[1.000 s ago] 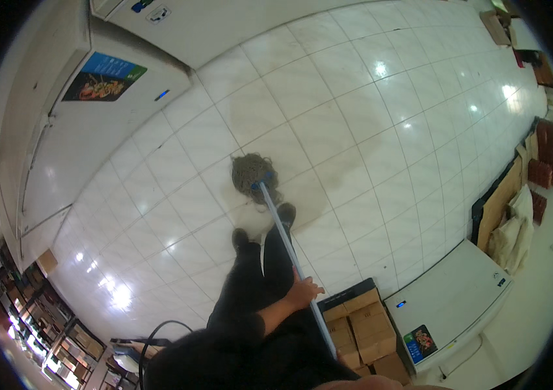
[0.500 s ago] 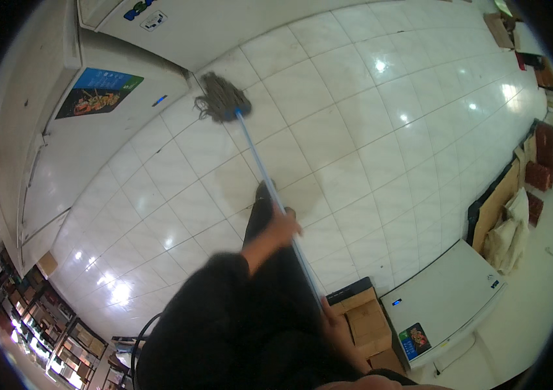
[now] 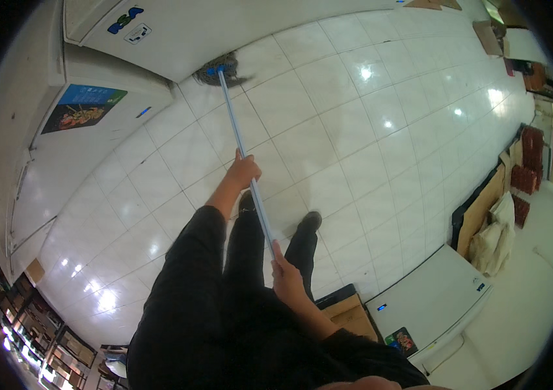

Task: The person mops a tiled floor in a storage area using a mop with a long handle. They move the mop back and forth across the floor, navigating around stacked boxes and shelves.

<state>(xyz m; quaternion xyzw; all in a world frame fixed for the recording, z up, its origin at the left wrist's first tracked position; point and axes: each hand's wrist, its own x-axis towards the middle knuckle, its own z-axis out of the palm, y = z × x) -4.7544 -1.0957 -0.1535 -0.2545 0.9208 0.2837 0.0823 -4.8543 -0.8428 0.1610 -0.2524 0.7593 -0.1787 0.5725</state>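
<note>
A string mop with a light blue pole [image 3: 232,120] slants from my body up to the far left. My left hand [image 3: 244,170] is wrapped round the middle of the pole. Lower down, near its end, my right hand [image 3: 286,276] grips the same pole. The grey mop head [image 3: 210,73], with a blue socket, lies on the tiled floor [image 3: 328,156] against the base of a white freezer [image 3: 192,29]. Its strands look smeared by motion on the right side. Both my feet stand on the tiles below the pole.
Another white chest freezer [image 3: 117,71] stands at the left. To the lower right are a cardboard box [image 3: 351,315] and a smaller white freezer [image 3: 429,299]. Flattened cardboard [image 3: 479,211] and a pale sack [image 3: 498,231] lie beyond it. Shelving [image 3: 26,318] is at the lower left.
The mop head has moved away from me, up to the freezer's base. Both hands have pushed forward with the pole, and my right foot has come into view.
</note>
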